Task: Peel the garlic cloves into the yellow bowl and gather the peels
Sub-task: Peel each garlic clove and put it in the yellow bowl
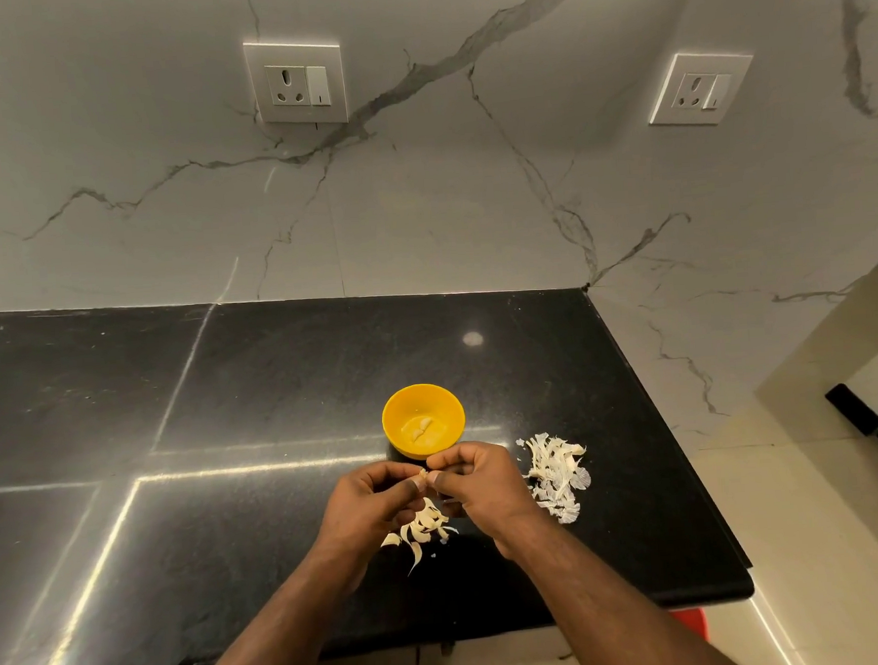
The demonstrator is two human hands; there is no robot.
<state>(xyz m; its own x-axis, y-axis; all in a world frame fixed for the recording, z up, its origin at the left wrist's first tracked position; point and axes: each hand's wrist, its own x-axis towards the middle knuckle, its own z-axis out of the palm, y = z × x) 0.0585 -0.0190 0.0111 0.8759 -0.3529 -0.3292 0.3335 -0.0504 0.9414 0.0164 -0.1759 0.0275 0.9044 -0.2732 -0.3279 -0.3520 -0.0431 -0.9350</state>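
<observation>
Papery pale skin shows at the spot where the two hands meet: a small garlic clove (pixel 424 478) is pinched between the fingertips of the left hand (pixel 369 501) and the right hand (pixel 480 486), both with fingers curled inward around it, thumbs close together, just in front of the bowl's near edge. The clove is mostly hidden by the fingers, so how much of its skin is off cannot be told. Directly under the hands, on the black stone counter (pixel 276 393), lies a small scatter of loose peels (pixel 422 526), curled strips spread between the two wrists. Just beyond the fingertips stands the yellow bowl (pixel 424 419), upright on the counter, with a few pale peeled cloves (pixel 422 429) lying on its bottom. To the right of the right hand, near but apart from it, sits a larger pile of peels (pixel 556 474), white and flaky, close to the counter's right edge. Both forearms come up from the lower edge of the view. Behind the counter rises a white marble wall (pixel 419 205) with grey veins, bearing one socket plate (pixel 295 81) at the left and a second socket plate (pixel 700 88) at the right on the angled side wall.
</observation>
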